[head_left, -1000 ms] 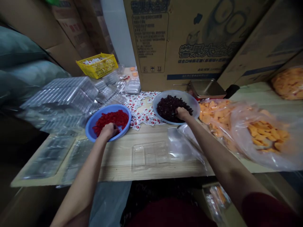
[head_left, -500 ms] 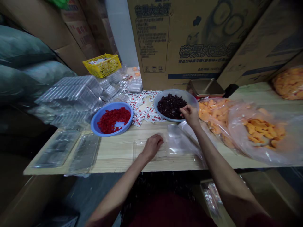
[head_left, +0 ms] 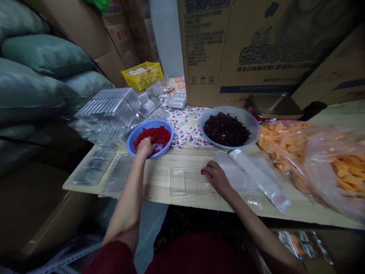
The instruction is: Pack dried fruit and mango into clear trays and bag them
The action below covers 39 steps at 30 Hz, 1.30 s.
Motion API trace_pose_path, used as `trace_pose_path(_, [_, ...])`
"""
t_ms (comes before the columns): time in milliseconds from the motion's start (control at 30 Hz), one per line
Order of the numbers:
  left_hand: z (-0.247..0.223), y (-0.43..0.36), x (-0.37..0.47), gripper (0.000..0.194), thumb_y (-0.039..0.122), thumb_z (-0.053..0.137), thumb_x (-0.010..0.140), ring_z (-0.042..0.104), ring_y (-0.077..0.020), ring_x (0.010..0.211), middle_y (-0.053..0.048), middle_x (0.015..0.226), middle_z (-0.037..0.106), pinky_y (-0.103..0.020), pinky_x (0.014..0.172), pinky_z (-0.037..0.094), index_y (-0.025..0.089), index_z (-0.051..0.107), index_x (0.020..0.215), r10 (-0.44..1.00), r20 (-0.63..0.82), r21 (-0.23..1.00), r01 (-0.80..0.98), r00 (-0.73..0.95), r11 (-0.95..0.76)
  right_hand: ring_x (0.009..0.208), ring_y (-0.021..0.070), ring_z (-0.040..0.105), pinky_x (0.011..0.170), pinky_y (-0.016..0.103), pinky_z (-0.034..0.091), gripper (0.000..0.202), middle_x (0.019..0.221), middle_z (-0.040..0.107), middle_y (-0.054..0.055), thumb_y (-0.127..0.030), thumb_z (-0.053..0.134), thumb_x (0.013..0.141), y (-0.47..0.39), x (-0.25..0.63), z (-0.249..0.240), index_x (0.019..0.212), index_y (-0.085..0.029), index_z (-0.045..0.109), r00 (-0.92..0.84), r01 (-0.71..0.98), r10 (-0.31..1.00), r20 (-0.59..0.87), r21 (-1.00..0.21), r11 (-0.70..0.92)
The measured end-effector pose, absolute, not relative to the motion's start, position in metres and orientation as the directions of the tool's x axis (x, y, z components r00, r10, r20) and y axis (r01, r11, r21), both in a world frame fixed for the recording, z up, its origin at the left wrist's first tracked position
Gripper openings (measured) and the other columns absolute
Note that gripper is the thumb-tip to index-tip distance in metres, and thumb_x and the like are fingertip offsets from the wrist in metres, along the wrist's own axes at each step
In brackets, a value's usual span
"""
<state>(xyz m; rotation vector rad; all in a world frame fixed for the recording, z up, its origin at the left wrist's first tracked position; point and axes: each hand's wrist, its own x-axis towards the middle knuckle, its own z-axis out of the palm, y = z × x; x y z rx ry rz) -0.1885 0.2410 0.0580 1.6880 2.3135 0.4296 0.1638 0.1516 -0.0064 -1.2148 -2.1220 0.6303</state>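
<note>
My left hand (head_left: 146, 147) reaches into a blue basin (head_left: 129, 149) of small glossy red pieces (head_left: 161, 133). Its fingertips are hidden among them, so its grip is unclear. Over the right part of a clear plastic compartment tray (head_left: 178, 182), my right hand (head_left: 217, 177) is closed, pinching a small red piece (head_left: 202, 172) with a dark edge. Beyond that hand stands a pale bowl (head_left: 254, 131) of dark, raisin-like pieces (head_left: 226, 129). Flat clear plastic bags (head_left: 256, 177) lie beside the right hand.
Bags of orange slices (head_left: 285, 140) fill the right side. Small printed sachets (head_left: 185, 133) are scattered between basin and bowl. Stacked clear trays (head_left: 111, 108) and a yellow basket (head_left: 142, 78) stand at left. A large carton (head_left: 205, 89) and a metal-topped scale (head_left: 276, 104) are behind.
My left hand has left the clear tray for the red pieces in the blue basin. My right hand has come from the dark pieces to the tray. The view has shifted left.
</note>
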Motion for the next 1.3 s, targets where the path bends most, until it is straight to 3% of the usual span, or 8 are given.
trace_pose_path(233, [0.028, 0.268, -0.217, 0.016, 0.020, 0.075, 0.061, 0.054, -0.0162, 0.049, 0.001, 0.043, 0.057, -0.025, 0.054, 0.040, 0.019, 0.061, 0.053, 0.942, -0.311, 0.335, 0.912, -0.129, 0.235, 0.094, 0.0229, 0.059, 0.086, 0.035, 0.048, 0.029, 0.096, 0.063, 0.010, -0.025, 0.046, 0.098, 0.216, 0.234, 0.054, 0.102, -0.015, 0.072, -0.036, 0.795, 0.890, 0.454, -0.527, 0.301])
trace_pose_path(400, [0.029, 0.262, -0.223, 0.015, 0.028, 0.078, 0.060, 0.054, -0.0178, 0.051, 0.000, 0.051, 0.062, -0.026, 0.055, 0.038, 0.021, 0.065, 0.058, 0.970, -0.171, 0.380, 0.896, -0.175, 0.229, 0.104, 0.0257, 0.061, 0.093, 0.035, 0.042, 0.018, 0.102, 0.071, 0.012, -0.019, 0.058, 0.090, 0.299, 0.276, 0.072, 0.098, -0.015, 0.073, 0.082, 0.982, 0.992, 0.093, -0.178, -0.065])
trace_pose_path(600, [0.043, 0.248, -0.218, 0.012, 0.024, 0.068, 0.076, 0.061, -0.0199, 0.077, -0.001, 0.078, 0.070, -0.034, 0.083, 0.047, 0.019, 0.073, 0.086, 0.900, 0.233, 0.539, 0.819, -0.367, 0.195, 0.103, 0.0294, 0.063, 0.093, 0.039, 0.039, 0.019, 0.105, 0.071, 0.018, -0.013, 0.063, 0.083, 0.333, 0.266, 0.038, 0.101, -0.010, 0.069, 0.118, 0.983, 0.993, -0.008, -0.140, -0.118])
trace_pose_path(733, [0.054, 0.212, -0.163, 0.029, 0.033, 0.060, 0.088, 0.064, -0.0169, 0.087, -0.003, 0.099, 0.071, -0.030, 0.085, 0.049, 0.019, 0.067, 0.112, 0.850, 0.391, 0.689, 0.724, -0.354, -0.015, 0.101, 0.0293, 0.063, 0.093, 0.042, 0.040, 0.021, 0.104, 0.070, 0.020, -0.009, 0.048, 0.090, 0.339, 0.269, 0.026, 0.102, -0.007, 0.066, 0.129, 0.975, 0.992, 0.006, -0.184, -0.125])
trace_pose_path(833, [0.049, 0.167, -0.092, 0.017, 0.032, 0.060, 0.090, 0.064, -0.0165, 0.082, -0.002, 0.092, 0.071, -0.028, 0.077, 0.049, 0.021, 0.067, 0.100, 0.944, 0.325, 0.799, 0.549, -0.051, -0.246, 0.096, 0.0271, 0.062, 0.086, 0.038, 0.043, 0.016, 0.100, 0.069, 0.017, -0.013, 0.050, 0.090, 0.339, 0.276, 0.032, 0.097, -0.010, 0.065, 0.130, 0.966, 0.991, 0.043, -0.229, -0.117])
trace_pose_path(967, [0.016, 0.122, -0.016, 0.011, 0.024, 0.060, 0.091, 0.062, -0.0198, 0.090, -0.005, 0.093, 0.071, -0.034, 0.083, 0.047, 0.022, 0.070, 0.094, 0.939, 0.213, 0.729, 0.596, 0.270, -0.337, 0.073, 0.0197, 0.060, 0.070, 0.031, 0.046, 0.008, 0.079, 0.066, 0.007, -0.021, 0.055, 0.088, 0.302, 0.268, 0.046, 0.088, -0.017, 0.061, 0.151, 0.779, 0.947, 0.285, -0.623, 0.063])
trace_pose_path(1133, [-0.004, 0.109, 0.000, 0.016, 0.026, 0.059, 0.092, 0.057, -0.0234, 0.092, -0.007, 0.088, 0.067, -0.038, 0.079, 0.044, 0.023, 0.075, 0.093, 0.909, 0.270, 0.558, 0.718, 0.318, -0.417, 0.071, 0.0169, 0.060, 0.065, 0.028, 0.047, 0.009, 0.081, 0.065, 0.003, -0.028, 0.061, 0.085, 0.194, 0.216, 0.035, 0.086, -0.020, 0.065, -0.058, 0.300, 0.958, 0.281, -0.910, 0.286])
trace_pose_path(1300, [0.038, 0.134, -0.046, 0.022, 0.026, 0.052, 0.096, 0.059, -0.0217, 0.095, -0.007, 0.097, 0.069, -0.038, 0.087, 0.045, 0.022, 0.070, 0.107, 0.883, 0.450, 0.563, 0.725, 0.134, -0.397, 0.069, 0.0165, 0.058, 0.065, 0.029, 0.045, 0.008, 0.076, 0.061, 0.001, -0.020, 0.057, 0.085, 0.129, 0.176, -0.002, 0.078, -0.021, 0.062, -0.140, 0.279, 0.971, 0.191, -0.934, 0.224])
